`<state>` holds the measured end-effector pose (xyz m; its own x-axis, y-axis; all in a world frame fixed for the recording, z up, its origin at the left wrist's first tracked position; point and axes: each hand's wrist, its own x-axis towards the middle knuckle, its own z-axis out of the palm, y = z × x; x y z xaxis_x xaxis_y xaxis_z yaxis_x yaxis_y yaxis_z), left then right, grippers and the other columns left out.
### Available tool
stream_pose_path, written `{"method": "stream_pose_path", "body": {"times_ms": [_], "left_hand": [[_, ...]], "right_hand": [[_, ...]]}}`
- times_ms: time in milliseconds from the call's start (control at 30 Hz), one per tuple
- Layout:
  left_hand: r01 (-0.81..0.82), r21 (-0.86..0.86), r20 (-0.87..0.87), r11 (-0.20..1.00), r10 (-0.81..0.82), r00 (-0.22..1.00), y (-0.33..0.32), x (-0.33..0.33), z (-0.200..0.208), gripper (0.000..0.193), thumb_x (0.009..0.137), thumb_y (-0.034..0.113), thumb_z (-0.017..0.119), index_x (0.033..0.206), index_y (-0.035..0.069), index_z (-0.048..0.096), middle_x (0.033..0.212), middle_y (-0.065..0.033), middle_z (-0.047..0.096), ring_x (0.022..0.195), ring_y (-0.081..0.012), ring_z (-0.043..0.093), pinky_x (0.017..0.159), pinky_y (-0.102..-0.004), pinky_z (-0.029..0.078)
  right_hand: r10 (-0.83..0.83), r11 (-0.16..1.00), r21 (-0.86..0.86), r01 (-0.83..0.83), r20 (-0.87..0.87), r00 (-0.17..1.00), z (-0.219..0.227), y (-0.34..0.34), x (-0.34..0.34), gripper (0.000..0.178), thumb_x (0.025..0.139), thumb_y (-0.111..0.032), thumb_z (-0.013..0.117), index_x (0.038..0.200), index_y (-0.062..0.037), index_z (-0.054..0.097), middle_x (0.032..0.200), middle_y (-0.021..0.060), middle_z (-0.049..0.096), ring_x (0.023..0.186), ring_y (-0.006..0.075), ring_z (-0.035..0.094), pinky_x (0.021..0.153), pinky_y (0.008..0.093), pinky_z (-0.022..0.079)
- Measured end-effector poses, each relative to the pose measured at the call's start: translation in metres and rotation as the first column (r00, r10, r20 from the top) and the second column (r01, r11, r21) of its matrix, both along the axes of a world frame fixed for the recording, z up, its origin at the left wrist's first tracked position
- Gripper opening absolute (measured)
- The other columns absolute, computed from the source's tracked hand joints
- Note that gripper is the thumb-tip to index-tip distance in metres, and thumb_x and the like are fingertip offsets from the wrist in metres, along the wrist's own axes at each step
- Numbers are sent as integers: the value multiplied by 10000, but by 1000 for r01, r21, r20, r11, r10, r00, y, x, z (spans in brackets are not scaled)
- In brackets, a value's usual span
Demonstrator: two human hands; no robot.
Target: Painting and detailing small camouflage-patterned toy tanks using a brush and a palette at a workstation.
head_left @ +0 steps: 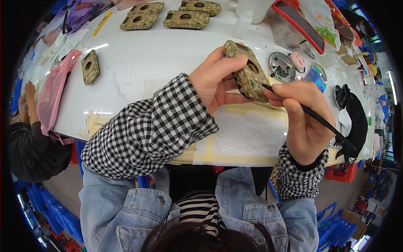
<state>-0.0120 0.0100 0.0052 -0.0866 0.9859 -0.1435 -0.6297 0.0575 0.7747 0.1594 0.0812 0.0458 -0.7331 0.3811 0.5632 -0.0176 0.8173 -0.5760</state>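
Observation:
My left hand (216, 80) grips a camouflage-patterned device housing (244, 71) with a dark oval opening in its face, tilted above the table, thumb on top. My right hand (308, 115) is closed around a slim black pointed tool (321, 119), whose exact kind I cannot make out. The tool's tip meets or nearly meets the housing's lower right edge. Beyond my right hand, a round clear dish (281, 67) holds small dark parts. Below the housing lies a white sheet (247, 134) speckled with tiny bits, bordered by yellowish tape.
More camouflage housings (186, 19) stand at the far side, and one (90, 67) lies at left. A pink mesh bag (58, 92) hangs over the left edge. At right are a red-cased phone (299, 25) and a black strapped item (357, 117). A co-worker's hand (29, 96) shows far left.

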Motion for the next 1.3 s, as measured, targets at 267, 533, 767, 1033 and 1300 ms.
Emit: {"method": "stream_pose_path", "body": {"times_ms": [267,533,767,1033,1300], "left_hand": [[-1,-2,3,1000,1,1000,0,0,0,489,910,332,426,1329,108,309,1200,-77,504,1066,-173,542,898,-365,474],[1,4,2,1000,-1,1000,0,-1,0,482,911,330,432,1322,107,317,1183,-79,512,1048,-172,555,882,-355,488],[9,11,9,1000,-9,1000,0,-2,-2,485,910,332,433,1326,110,314,1189,-73,511,1067,-171,542,901,-368,475],[18,64,68,998,-22,997,1,-5,-5,530,879,288,527,1279,30,294,1172,-122,450,1044,-232,540,836,-373,532],[18,63,79,998,-23,997,1,-4,-5,525,881,281,523,1277,25,293,1175,-130,449,1053,-235,529,861,-399,517]], "right_hand": [[-63,997,-36,61,-47,997,3,-7,-4,120,800,-34,617,887,49,610,866,132,634,758,229,614,693,293,500],[-103,992,-85,96,-83,991,2,-9,-6,143,752,-36,678,866,31,623,837,110,654,744,234,606,694,306,481],[-98,994,-56,94,-71,993,3,-8,-7,145,750,-32,679,867,31,623,837,108,655,743,233,606,691,303,480],[-95,994,-59,91,-72,993,3,-9,-6,142,753,-32,676,867,32,619,844,109,656,748,233,607,692,303,481],[-102,992,-89,95,-84,991,2,-9,-5,138,764,-37,666,875,30,620,833,107,655,751,232,605,701,305,478]]}}
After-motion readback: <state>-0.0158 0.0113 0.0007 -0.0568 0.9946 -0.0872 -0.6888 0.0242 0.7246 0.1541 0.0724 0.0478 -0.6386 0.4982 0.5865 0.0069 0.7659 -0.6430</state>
